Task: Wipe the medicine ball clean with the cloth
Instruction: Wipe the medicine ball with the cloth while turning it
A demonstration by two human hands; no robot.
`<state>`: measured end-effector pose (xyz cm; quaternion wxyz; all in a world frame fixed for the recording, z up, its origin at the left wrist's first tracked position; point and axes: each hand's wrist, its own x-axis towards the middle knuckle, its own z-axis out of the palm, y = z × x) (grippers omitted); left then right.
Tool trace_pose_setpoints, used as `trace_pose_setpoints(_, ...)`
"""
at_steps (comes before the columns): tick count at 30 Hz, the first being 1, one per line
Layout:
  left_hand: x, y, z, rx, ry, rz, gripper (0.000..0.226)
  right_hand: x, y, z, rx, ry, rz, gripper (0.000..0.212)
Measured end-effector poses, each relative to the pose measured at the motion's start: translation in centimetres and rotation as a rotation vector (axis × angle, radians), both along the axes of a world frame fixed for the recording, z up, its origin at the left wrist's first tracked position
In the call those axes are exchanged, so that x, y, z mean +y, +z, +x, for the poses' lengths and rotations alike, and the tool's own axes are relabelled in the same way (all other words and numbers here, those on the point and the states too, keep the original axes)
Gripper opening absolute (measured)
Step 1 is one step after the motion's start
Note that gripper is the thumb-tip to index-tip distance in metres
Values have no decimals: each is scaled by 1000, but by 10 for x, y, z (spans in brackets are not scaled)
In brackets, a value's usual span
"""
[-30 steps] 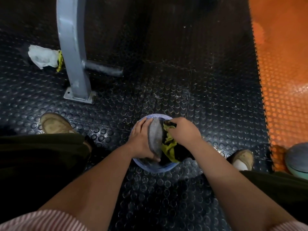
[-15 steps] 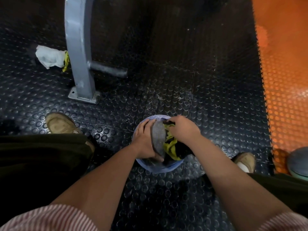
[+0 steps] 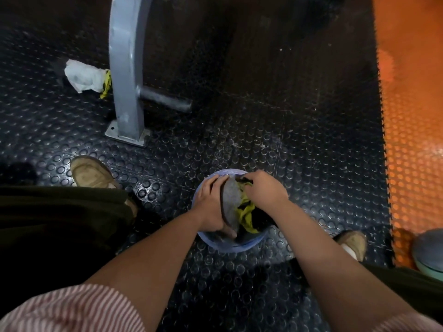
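Two sleeves striped pink and white (image 3: 72, 310) frame the bottom edge, and bare forearms reach forward from them; between the feet, on the black studded rubber floor (image 3: 275, 121), sits the round lavender-blue and grey medicine ball (image 3: 230, 202). The left hand (image 3: 211, 204) holds its left side, fingers curved over the top and thumb hooked at the near edge of the grey panel; the right hand (image 3: 263, 192) is clenched on the bunched yellow and black cloth (image 3: 245, 215), pressing it against the ball's right side. A tan shoe (image 3: 92, 172) stands to the left and another (image 3: 352, 243) to the right; a second grey and teal ball (image 3: 429, 252) lies at the right edge, beside the orange studded flooring (image 3: 412, 116). Farther off a grey metal post (image 3: 125, 80) is bolted down; a crumpled white rag (image 3: 82, 77) lies just beside it.
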<state>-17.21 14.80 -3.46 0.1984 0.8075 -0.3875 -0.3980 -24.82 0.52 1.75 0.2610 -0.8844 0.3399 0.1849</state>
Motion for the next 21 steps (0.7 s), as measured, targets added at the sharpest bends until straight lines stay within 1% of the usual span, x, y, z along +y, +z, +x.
trace_pose_setpoints(4,-3,2,-6,-67,-59,28,144,7,4,-30,3,-29,-24,32)
trace_pose_setpoints(7,-4,1,-11,-130,-113,49,145,3,2,-19,-10,-56,-60,30)
trace_pose_setpoints(10,-5,2,-12,-114,-121,39,146,-4,-1,4,-4,-67,-68,30)
trace_pose_setpoints(13,-5,5,-9,-68,-83,22,145,-10,-3,16,20,-77,-3,32)
trace_pose_setpoints(16,-4,5,-1,-36,-67,31,145,-4,-3,0,0,-62,29,33)
trace_pose_setpoints(18,-3,3,3,-46,-90,33,144,4,-3,-20,-21,-40,10,34)
trace_pose_setpoints(21,0,0,2,-75,-148,43,142,11,0,-36,-34,-67,-23,33)
